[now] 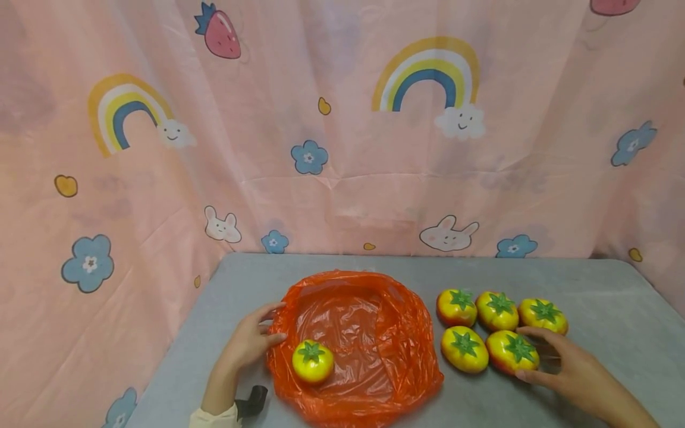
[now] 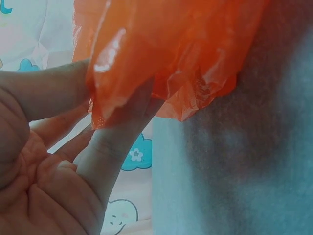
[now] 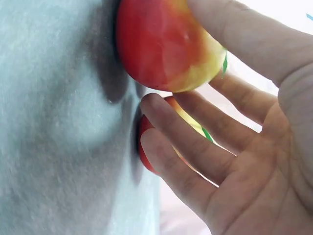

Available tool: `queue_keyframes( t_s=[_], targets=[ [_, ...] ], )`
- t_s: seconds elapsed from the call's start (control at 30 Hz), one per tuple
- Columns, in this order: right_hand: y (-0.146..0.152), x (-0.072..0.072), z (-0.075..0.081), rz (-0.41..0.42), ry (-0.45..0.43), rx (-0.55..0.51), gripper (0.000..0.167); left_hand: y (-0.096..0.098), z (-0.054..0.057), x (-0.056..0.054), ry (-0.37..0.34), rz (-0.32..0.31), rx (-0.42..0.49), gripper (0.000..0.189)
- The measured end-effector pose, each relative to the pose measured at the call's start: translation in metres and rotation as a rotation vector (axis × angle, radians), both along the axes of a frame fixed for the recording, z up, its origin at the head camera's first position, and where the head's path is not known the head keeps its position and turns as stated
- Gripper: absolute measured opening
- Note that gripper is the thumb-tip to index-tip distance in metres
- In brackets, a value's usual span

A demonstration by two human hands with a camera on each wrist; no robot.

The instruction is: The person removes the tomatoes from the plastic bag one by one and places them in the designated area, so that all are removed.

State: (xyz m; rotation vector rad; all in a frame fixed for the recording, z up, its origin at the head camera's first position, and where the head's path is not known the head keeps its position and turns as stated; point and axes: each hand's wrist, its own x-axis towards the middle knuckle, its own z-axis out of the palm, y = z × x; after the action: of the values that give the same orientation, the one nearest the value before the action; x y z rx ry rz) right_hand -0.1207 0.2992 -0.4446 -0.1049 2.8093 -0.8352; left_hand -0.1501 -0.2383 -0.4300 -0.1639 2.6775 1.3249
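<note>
An orange plastic bag (image 1: 417,333) lies spread wide, its mouth facing up. One yellow toy persimmon (image 1: 313,362) with a green star-shaped top sits inside it, at the left. My left hand (image 1: 251,339) pinches the left rim of the bag; in the left wrist view the thin plastic (image 2: 161,54) passes between thumb and finger. To the right of the bag, my right hand (image 1: 572,362) has thumb and index finger on opposite sides of the near right persimmon (image 1: 505,351). That fruit (image 3: 161,44) shows its red underside close to the table in the right wrist view.
Several more yellow-and-red persimmons stand close around the held one: one to its left (image 1: 464,351) and a back row (image 1: 497,310). They rest on a grey table (image 1: 605,297). A pink patterned curtain (image 1: 353,202) hangs behind and at the sides.
</note>
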Motion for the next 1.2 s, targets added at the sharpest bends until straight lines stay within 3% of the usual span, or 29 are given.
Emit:
queue_keyframes(
  t_s=[0.27, 0.5, 0.63, 0.97, 1.2],
  targets=[
    [0.002, 0.001, 0.008, 0.017, 0.014, 0.027, 0.084, 0.001, 0.000, 0.000, 0.011, -0.011, 0.048, 0.060],
    [-0.009, 0.006, 0.030, -0.014, -0.017, 0.117, 0.096, 0.001, -0.001, 0.000, 0.003, -0.008, 0.056, 0.060],
    [-0.025, 0.007, 0.044, -0.011, -0.011, 0.128, 0.095, -0.001, 0.000, 0.000, -0.009, -0.003, 0.053, 0.060],
    [-0.087, 0.007, 0.068, 0.065, 0.084, -0.086, 0.075, -0.003, -0.001, 0.000, -0.001, -0.010, 0.029, 0.061],
    [-0.131, 0.003, 0.082, 0.129, 0.088, -0.231, 0.069, -0.002, 0.000, 0.000, -0.006, -0.007, 0.024, 0.061]
  ],
)
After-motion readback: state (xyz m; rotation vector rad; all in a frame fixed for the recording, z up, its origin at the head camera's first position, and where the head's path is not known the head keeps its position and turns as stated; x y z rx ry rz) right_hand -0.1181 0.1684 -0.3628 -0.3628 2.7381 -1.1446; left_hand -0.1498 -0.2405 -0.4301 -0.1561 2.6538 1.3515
